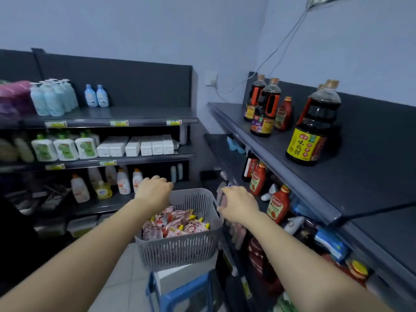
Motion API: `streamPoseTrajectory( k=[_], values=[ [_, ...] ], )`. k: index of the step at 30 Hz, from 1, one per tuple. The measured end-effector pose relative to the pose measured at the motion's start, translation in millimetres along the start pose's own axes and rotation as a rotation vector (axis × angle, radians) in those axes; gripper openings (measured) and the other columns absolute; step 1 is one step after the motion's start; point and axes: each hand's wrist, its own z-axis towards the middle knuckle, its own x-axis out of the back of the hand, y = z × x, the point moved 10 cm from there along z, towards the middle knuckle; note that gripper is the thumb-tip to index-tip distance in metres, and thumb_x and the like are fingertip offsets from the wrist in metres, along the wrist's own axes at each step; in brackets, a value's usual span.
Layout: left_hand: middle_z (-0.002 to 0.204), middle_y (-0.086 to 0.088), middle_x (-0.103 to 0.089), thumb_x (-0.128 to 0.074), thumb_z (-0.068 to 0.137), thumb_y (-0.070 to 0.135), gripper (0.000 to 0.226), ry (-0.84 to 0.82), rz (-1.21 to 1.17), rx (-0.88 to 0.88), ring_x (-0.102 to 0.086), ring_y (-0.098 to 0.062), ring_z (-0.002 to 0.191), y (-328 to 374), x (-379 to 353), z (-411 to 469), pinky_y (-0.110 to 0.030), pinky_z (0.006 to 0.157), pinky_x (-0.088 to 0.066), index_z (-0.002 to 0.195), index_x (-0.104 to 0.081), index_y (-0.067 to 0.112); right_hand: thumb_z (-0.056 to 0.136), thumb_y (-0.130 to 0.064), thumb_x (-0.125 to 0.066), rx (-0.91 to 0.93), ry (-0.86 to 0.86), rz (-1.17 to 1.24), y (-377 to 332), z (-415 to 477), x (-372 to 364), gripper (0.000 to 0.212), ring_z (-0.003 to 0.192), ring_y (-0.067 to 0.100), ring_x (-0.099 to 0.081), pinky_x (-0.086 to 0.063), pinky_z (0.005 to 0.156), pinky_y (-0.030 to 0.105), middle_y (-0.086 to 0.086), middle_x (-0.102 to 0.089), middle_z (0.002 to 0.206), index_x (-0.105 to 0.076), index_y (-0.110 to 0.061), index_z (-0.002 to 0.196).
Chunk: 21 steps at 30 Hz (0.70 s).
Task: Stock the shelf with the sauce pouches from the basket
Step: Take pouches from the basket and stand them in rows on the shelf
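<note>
While both hands hover at the grey slatted basket (180, 246), the sauce pouches (175, 224) lie heaped inside it, below and between the two hands.

Knuckles up, the left hand (154, 191) curls over the basket's far-left rim, its fingers hidden, so I cannot tell whether it grips anything. Just right of the rim, the right hand (238, 204) looks closed on something pinkish, perhaps a pouch, though that is unclear. These pouches look light, soft and floppy, with glossy film that is likely slippery; the stiff yellow-capped spout or top seam seems the surest hold. Beside the right hand, the lower shelf (229, 154) carries red ketchup bottles (278, 206).
</note>
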Motion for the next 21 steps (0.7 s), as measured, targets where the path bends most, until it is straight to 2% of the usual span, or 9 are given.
streamPoseTrajectory(
  k=[2,6,11,15,21],
  values=[
    [0.112,-0.003,-0.06,-0.051,0.089,0.02,0.026,-0.029,-0.02,0.014,-0.051,-0.025,0.111,-16,-24,10,-0.036,0.073,-0.039,0.115,-0.057,0.017,0.082,-0.042,-0.064,0.004,-0.052,0.013,-12,21,-23,0.043,0.118,0.029,-0.051,-0.047,0.092,0.041,0.006,-0.059,0.119,-0.056,-0.019,0.117],
    [0.114,-0.005,-0.06,-0.049,0.092,0.022,0.027,-0.083,-0.056,0.013,-0.052,-0.025,0.111,-39,-73,34,-0.036,0.079,-0.043,0.118,-0.057,0.017,0.081,-0.044,-0.065,-0.017,-0.108,0.002,-25,60,-63,0.049,0.122,0.031,-0.049,-0.047,0.095,0.044,0.007,-0.055,0.126,-0.054,-0.022,0.124],
    [0.12,-0.003,-0.06,-0.051,0.089,0.02,0.032,-0.173,-0.047,0.0,-0.052,-0.024,0.115,-52,-132,61,-0.036,0.089,-0.041,0.119,-0.059,0.02,0.087,-0.039,-0.06,-0.016,-0.189,-0.011,-28,101,-110,0.046,0.121,0.03,-0.05,-0.045,0.091,0.036,0.009,-0.056,0.129,-0.053,-0.018,0.128],
    [0.123,-0.004,-0.06,-0.053,0.088,0.017,0.035,-0.269,-0.069,-0.007,-0.052,-0.025,0.118,-47,-176,76,-0.037,0.09,-0.042,0.123,-0.057,0.019,0.085,-0.033,-0.06,-0.029,-0.281,0.0,-20,123,-148,0.037,0.119,0.029,-0.052,-0.043,0.087,0.033,0.008,-0.059,0.124,-0.056,-0.017,0.118],
    [0.121,-0.004,-0.06,-0.053,0.089,0.014,0.039,-0.39,-0.113,0.019,-0.05,-0.025,0.118,-34,-235,102,-0.038,0.095,-0.041,0.127,-0.052,0.023,0.087,-0.036,-0.059,-0.023,-0.397,0.004,0,161,-203,0.041,0.118,0.028,-0.054,-0.046,0.089,0.034,0.008,-0.06,0.125,-0.054,-0.019,0.125]
  ],
)
